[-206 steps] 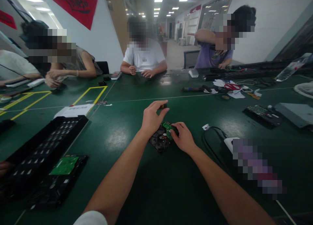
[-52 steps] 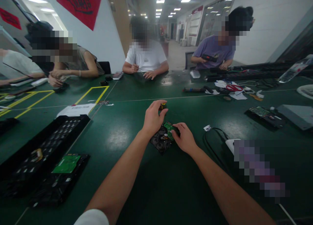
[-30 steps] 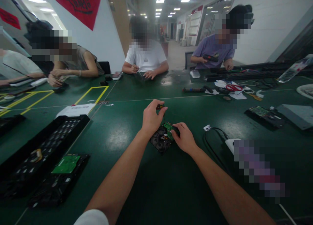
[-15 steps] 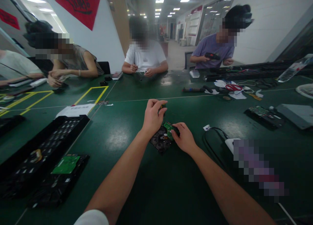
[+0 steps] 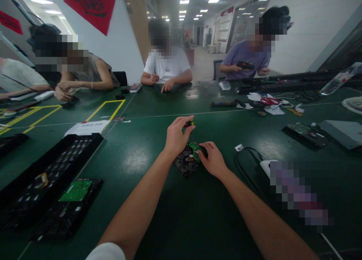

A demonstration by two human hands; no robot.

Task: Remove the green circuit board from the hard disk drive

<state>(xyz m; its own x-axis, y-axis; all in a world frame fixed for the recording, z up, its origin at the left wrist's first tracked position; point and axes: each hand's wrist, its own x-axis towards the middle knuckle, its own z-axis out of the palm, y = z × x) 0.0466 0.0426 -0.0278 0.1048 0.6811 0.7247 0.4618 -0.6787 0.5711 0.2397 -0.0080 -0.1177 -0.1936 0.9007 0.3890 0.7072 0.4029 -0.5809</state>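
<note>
A black hard drive (image 5: 183,164) lies mid-way across the green table (image 5: 181,222), with a green circuit board (image 5: 194,146) on its far end. The right hand (image 5: 214,160), at the drive's 3 o'clock, curls its fingers over that end and grips it. The left hand (image 5: 175,139), at 11 o'clock, pinches a small screwdriver (image 5: 189,123); I can't make out the tip. A black tray (image 5: 48,169) sits at 9 o'clock.

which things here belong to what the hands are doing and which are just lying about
In hand: left hand pinching a tool; right hand holding the drive and its green board.
Lying about: trays, spare board, scissors, cable, fan, bottle.
</note>
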